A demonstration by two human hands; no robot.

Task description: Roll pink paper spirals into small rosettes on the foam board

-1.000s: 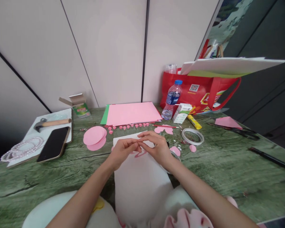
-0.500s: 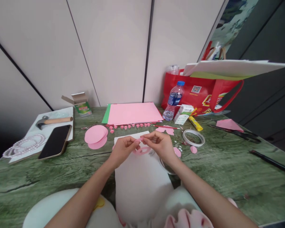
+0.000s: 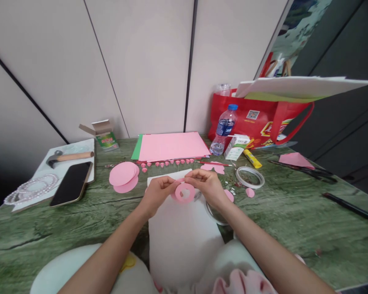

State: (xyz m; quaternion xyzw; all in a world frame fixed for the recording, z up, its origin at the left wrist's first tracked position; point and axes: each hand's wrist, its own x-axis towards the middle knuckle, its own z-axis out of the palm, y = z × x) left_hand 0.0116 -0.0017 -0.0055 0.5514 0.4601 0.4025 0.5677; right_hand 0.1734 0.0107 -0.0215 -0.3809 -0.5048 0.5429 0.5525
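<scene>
My left hand (image 3: pixel 161 192) and my right hand (image 3: pixel 206 187) pinch the top edge of a pink paper spiral (image 3: pixel 190 194) between them, from either side. It hangs as a ring of coiled strip with a round hole in the middle. Below it lies a white sheet (image 3: pixel 180 237) at the table's front edge. Beside my right wrist is a roll of tape (image 3: pixel 216 216), partly covered by the hand. Beyond my fingers sits a row of small rolled pink paper roses (image 3: pixel 162 164). To the left is a stack of pink paper circles (image 3: pixel 122 173).
Pink paper sheets (image 3: pixel 171 146) lie at the back. A water bottle (image 3: pixel 223 130), a small white carton (image 3: pixel 236 148), a yellow glue stick (image 3: pixel 252 159) and a red bag (image 3: pixel 233 102) are to the right, with scissors (image 3: pixel 309 171). A hammer (image 3: pixel 73 156) and phone (image 3: pixel 72 183) are left.
The pink paper spiral between my fingers has turned from nearly edge-on to facing me, so its round hole now shows. Both hands keep their pinch in about the same place.
</scene>
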